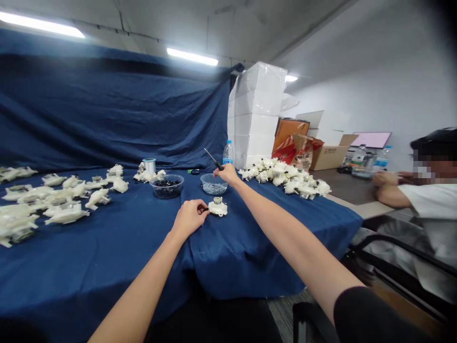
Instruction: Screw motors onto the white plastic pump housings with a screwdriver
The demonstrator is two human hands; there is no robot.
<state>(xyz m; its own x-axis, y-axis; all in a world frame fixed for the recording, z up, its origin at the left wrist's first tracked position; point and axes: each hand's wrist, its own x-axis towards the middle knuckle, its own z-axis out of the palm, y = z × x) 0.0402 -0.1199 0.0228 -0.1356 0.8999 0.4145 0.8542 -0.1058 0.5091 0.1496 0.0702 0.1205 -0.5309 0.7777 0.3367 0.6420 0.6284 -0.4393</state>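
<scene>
My left hand [192,216] is closed in a pinch at a small black part [206,209], which touches the left side of a white plastic housing [218,207]. The housing lies on the blue cloth and has a round metal piece on top. My right hand [228,175] is wrapped round a screwdriver [213,158], its shaft pointing up and to the left. That hand is over the right rim of a clear bowl [213,185] of small silvery pieces that look like screws; its fingertips are partly hidden. Left of it stands another clear bowl [167,186] with black parts.
Many white housings [67,195] are spread on the left; another heap [283,174] lies at right. A wire spool [150,166] and a water bottle [227,153] stand behind the bowls. White boxes [255,114] are stacked at the back. Another person [432,200] sits at right.
</scene>
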